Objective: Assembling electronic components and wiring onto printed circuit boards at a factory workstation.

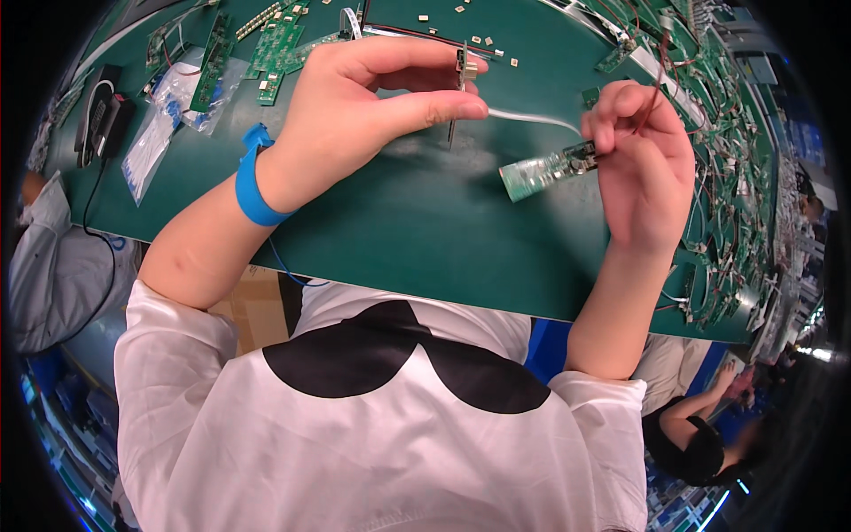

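My left hand (pixel 390 97) is closed, pinching a thin circuit board (pixel 462 75) seen nearly edge-on between thumb and fingers. A white cable (pixel 536 119) runs from beside that hand across to my right hand (pixel 645 151). There, closed fingertips grip the end of a small green circuit board (pixel 542 174), whose free end tilts down to the left and is a little blurred. Thin dark red wires (pixel 658 75) rise near the right fingers. Around my left wrist sits a blue strap (pixel 254 186) with a cord. Both boards are held above the green work surface (pixel 425 222).
Many green boards with wires (pixel 727 204) are heaped along the right. More boards (pixel 277 49) lie at the back left, near a plastic bag with blue-tipped pieces (pixel 160 133) and a black device with a cable (pixel 105 115). Small loose parts (pixel 476 40) are scattered at the back. Other people sit on both sides.
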`<state>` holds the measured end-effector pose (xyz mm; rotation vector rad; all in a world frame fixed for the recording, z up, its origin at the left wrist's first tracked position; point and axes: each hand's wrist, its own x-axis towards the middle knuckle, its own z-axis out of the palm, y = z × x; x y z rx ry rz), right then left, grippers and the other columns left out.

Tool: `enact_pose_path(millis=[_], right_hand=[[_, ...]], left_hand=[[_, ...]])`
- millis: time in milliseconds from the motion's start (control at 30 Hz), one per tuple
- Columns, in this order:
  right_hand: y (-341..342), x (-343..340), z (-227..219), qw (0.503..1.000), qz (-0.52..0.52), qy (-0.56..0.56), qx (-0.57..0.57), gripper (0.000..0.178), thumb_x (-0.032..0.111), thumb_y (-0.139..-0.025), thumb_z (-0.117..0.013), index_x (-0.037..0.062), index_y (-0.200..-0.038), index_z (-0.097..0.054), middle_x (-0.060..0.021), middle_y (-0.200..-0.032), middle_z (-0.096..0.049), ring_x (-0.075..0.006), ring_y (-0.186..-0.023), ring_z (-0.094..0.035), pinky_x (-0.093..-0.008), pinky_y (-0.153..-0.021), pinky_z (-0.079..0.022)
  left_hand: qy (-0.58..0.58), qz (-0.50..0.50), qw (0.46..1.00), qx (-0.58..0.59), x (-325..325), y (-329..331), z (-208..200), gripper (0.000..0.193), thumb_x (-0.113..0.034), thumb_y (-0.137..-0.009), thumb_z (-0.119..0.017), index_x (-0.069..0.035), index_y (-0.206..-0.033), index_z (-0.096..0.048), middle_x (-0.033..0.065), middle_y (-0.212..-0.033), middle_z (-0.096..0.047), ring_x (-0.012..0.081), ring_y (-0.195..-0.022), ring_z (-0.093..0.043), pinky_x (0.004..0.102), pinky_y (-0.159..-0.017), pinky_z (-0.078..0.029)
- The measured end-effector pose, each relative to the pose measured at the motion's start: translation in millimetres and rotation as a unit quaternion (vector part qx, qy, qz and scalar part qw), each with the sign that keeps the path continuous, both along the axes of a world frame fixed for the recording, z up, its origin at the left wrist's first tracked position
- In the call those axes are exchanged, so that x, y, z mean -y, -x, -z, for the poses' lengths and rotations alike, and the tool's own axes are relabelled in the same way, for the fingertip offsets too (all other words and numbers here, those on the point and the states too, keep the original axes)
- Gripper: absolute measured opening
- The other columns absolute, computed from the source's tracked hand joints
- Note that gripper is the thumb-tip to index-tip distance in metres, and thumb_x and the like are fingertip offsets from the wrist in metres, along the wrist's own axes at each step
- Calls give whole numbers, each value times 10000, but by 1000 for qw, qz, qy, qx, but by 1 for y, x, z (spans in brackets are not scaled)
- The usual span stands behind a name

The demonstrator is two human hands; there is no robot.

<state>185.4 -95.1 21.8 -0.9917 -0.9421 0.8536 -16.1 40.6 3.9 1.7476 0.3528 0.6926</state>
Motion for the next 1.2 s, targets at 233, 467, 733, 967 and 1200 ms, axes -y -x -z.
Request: enact_pose_path(millis=[233, 467, 733, 967, 1200], right_hand=[[-1, 3, -2, 971, -109, 37, 209, 406, 294, -972, -375, 1, -787, -588, -9, -664, -452, -80, -597, -359, -224, -542, -293], [24, 4, -9, 917, -15, -6, 399, 351, 283, -945, -448, -14, -839, -602, -48, -726, -482, -67, -552, -383, -184, -468, -288], [34, 1, -7, 871, 17, -34, 490, 58, 16, -806, -606, -6, -858, -595, -74, -724, -574, -172, -619, -489, -254, -542, -370], [41, 1, -2, 828, 74, -47, 554, 121, -41, -736, -648, -28, -854, -629, -81, -680, -534, -170, -570, -502, -249, -496, -386], [42, 2, -3, 828, 81, -64, 552, 146, -47, -712, -657, -20, -855, -637, -70, -653, -513, -161, -526, -476, -252, -460, -363]], left_hand=[[43, 35, 998, -17, 3, -1, -2, 291, 20, -755, -667, 42, -1042, -620, 114, -895, -652, 158, -829, -625, 257, -748, -503], [162, 123, 979, -29, 8, 2, -10, 350, 65, -702, -672, 46, -1048, -618, 131, -902, -647, 203, -846, -636, 277, -757, -510], [109, 123, 986, -26, 14, 2, -4, 429, 44, -642, -731, 33, -1057, -625, 112, -908, -648, 180, -816, -631, 255, -719, -496], [26, 98, 994, -36, 14, 4, -6, 439, 7, -617, -753, -28, -1044, -659, 64, -825, -664, 88, -639, -559, 202, -546, -416], [44, 91, 995, -10, 18, 3, -1, 417, 7, -628, -743, -14, -1035, -659, 65, -805, -678, 102, -651, -578, 219, -553, -428]])
